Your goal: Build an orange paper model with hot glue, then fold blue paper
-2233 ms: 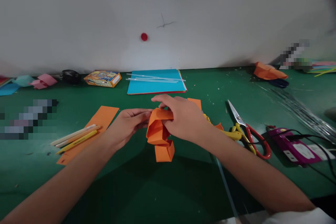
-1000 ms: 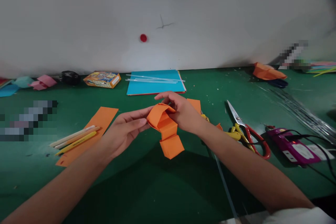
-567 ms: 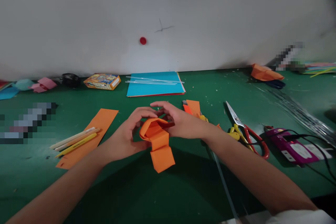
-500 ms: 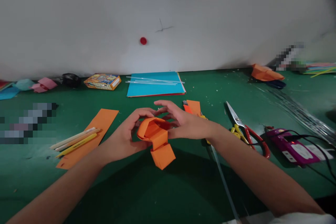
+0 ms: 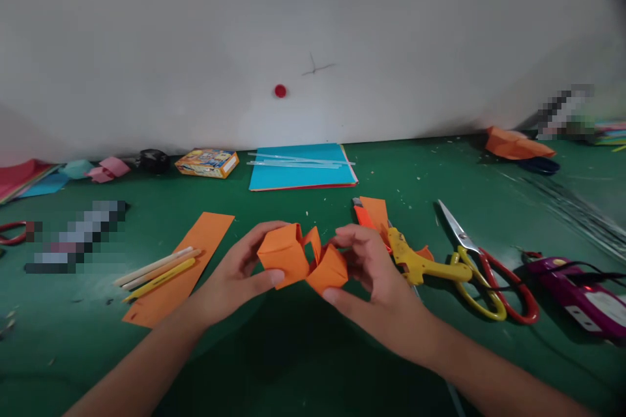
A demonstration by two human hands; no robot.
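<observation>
Between my two hands is a folded orange paper shape [image 5: 286, 255], made of boxy loops joined near the middle. My left hand [image 5: 239, 280] grips its left loop, thumb on the near face and fingers behind. The right loop sits in my right hand [image 5: 374, 280], whose thumb presses its lower edge while the other fingers curl behind it. Right of that hand lies a yellow hot glue gun [image 5: 415, 260], next to an orange cutter knife [image 5: 364, 216] and an orange paper piece [image 5: 377, 212]. An orange paper strip [image 5: 208, 241] with several sticks [image 5: 161, 270] on it lies left of my left hand.
Scissors [image 5: 482, 267] and a purple power strip [image 5: 574, 290] with black cables lie at right. Blue paper sheets [image 5: 303, 176] bearing clear glue sticks, and a small printed box [image 5: 208, 163], lie near the white wall [image 5: 195, 58]. Pink folded paper [image 5: 110, 168] is farther left.
The orange paper shape has been turned, so its two loops now sit side by side. My right hand has come lower and nearer, uncovering the glue gun. The camera view has shifted.
</observation>
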